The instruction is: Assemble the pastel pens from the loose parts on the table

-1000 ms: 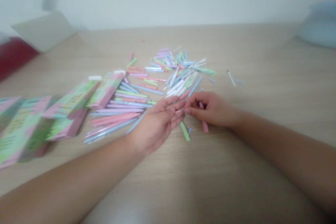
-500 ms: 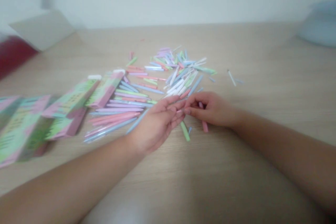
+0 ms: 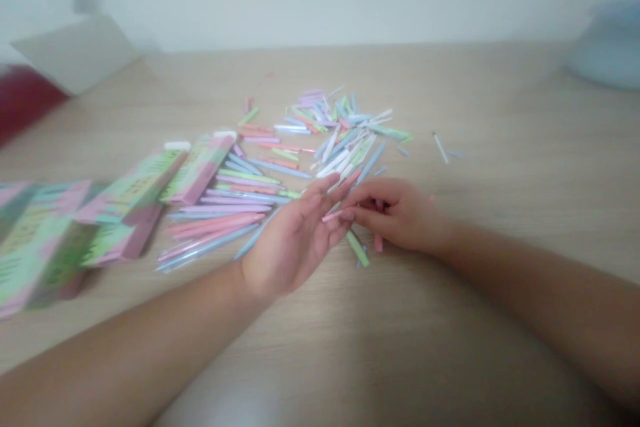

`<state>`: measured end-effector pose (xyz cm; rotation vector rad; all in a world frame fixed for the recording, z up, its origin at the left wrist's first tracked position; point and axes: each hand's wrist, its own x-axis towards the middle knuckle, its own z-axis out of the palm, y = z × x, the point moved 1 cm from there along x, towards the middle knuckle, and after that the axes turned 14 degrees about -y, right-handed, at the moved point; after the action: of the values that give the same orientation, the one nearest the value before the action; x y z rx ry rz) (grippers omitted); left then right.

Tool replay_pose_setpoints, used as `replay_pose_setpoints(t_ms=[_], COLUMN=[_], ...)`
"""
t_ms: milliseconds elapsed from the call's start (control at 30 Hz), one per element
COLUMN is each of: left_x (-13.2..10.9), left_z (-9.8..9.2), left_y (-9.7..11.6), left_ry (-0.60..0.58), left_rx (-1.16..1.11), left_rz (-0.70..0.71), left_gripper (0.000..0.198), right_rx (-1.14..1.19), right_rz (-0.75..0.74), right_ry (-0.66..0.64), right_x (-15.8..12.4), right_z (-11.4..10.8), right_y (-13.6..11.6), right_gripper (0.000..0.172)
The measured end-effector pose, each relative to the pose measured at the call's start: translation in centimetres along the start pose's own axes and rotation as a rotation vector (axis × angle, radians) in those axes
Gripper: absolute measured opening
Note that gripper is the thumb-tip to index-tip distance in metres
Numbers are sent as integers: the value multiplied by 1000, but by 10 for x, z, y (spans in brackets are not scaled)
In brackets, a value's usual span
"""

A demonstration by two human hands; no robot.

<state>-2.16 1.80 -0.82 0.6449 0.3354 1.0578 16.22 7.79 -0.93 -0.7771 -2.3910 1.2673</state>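
Note:
My left hand [image 3: 293, 243] is turned palm up with its fingers stretched out and its thumb raised apart from them. Between thumb and forefinger, my right hand [image 3: 395, 213] pinches a small slim pink pen part [image 3: 332, 216], whose free end lies over the left palm and fingers. A second, darker pink pen part [image 3: 379, 242] sticks out below the curled fingers of the right hand; whether they grip it is hidden. On the table just under both hands lies a green pen part [image 3: 358, 249], with a bit of blue beside it.
Left of my hands lies a row of pastel pens [image 3: 220, 221]. Beyond, a loose heap of pen parts [image 3: 345, 140] spreads out. Printed pastel boxes [image 3: 47, 233] stand at the left, a white flap [image 3: 75, 53] behind them. A pale blue object [image 3: 607, 50] sits far right.
My left thumb has lifted off the small pink pen part, and the left hand has opened wider. The right hand now holds that part, its free end showing. The view has shifted slightly.

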Motion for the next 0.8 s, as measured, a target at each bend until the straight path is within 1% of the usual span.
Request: replay_pose_setpoints(t_ms=[67, 133, 167, 233, 333, 467, 533, 600, 700, 800], left_x=[1, 1, 1, 1, 2, 6, 7, 7, 5, 3], left_z=[-2, -5, -6, -7, -9, -8, -6, -5, -4, -5], left_y=[-2, -5, -6, -8, -7, -3, -1, 0, 1, 1], left_ry=[-19, -43, -57, -73, -37, 89, 145, 179, 182, 105], left_rx=[42, 106, 138, 182, 179, 143, 133, 116, 110, 127], left_rz=[-48, -103, -123, -136, -110, -69, -61, -55, -41, -41], left_gripper=[34, 34, 35, 37, 37, 27, 24, 25, 29, 33], right_rx=[-117, -216, -239, -240, -118, 103, 117, 105, 187, 398], right_rz=[-62, -113, -119, -85, -8, 6, -10, -16, 2, 26], right_ry=[37, 48, 45, 46, 102, 153, 182, 235, 312, 351], right_x=[0, 0, 0, 1, 1, 3, 6, 8, 12, 16], right_z=[-1, -1, -1, 0, 1, -3, -7, -12, -15, -13], right_y=[-1, -2, -3, -2, 2, 10, 13, 16, 21, 27], right_gripper=[18, 19, 20, 20, 22, 33, 38, 42, 46, 44])
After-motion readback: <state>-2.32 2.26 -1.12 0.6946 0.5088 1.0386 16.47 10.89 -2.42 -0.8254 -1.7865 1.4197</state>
